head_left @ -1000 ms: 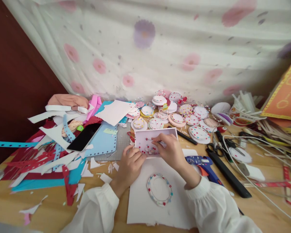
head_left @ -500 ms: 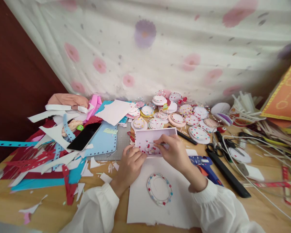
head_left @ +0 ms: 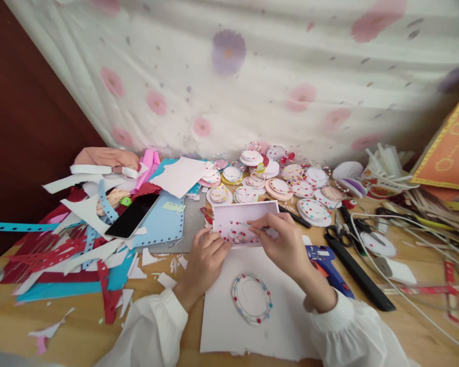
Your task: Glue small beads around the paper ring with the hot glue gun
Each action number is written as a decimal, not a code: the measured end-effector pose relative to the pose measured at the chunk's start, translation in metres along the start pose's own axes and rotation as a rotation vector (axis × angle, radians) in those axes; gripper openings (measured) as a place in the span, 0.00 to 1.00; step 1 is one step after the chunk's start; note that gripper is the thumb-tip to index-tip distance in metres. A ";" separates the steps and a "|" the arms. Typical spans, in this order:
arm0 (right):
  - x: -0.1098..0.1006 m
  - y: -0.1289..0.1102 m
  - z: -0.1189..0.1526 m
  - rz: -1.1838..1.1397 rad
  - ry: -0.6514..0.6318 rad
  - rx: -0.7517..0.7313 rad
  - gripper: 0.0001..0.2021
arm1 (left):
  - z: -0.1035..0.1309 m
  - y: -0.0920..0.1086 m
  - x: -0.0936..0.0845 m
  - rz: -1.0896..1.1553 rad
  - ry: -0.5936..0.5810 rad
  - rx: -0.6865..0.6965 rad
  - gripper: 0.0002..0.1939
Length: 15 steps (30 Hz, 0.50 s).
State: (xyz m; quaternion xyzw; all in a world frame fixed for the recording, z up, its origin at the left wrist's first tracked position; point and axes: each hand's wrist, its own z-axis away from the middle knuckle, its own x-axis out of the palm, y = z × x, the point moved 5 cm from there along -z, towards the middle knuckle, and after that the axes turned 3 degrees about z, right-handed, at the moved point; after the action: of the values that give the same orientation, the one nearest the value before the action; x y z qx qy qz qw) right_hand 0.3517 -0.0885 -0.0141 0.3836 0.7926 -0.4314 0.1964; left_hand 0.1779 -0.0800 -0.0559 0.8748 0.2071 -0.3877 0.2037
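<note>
From the table's [head_left: 84, 337] near edge, room runs between the sleeves [head_left: 151, 326], over the beaded ring [head_left: 270, 306], until the left hand [head_left: 207, 256] and right hand [head_left: 281, 242] bar the box [head_left: 229, 211]. Paper scraps [head_left: 86, 216] crowd the left edge, disc stacks [head_left: 278, 188] the far edge, a looping cable [head_left: 353, 223] the right.

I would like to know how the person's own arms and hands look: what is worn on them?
Both the left hand and the right hand are bare, with no glove, ring or watch visible. The left sleeve and right sleeve are white, long and loose; the right one gathers into a ruffled cuff.
</note>
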 end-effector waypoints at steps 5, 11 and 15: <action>-0.031 0.004 0.030 -0.167 0.195 0.089 0.03 | 0.000 -0.007 0.000 0.026 -0.005 -0.039 0.13; -0.035 0.034 0.071 -0.452 0.264 0.308 0.04 | -0.005 -0.025 -0.001 0.023 -0.049 -0.121 0.18; -0.026 0.040 0.081 -0.533 0.257 0.362 0.05 | -0.008 -0.013 -0.012 0.108 0.061 -0.124 0.19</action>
State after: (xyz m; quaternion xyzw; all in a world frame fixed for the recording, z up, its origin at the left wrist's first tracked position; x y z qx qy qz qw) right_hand 0.3974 -0.1541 -0.0626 0.2430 0.7937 -0.5493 -0.0959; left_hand 0.1685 -0.0675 -0.0444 0.8819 0.1894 -0.3356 0.2716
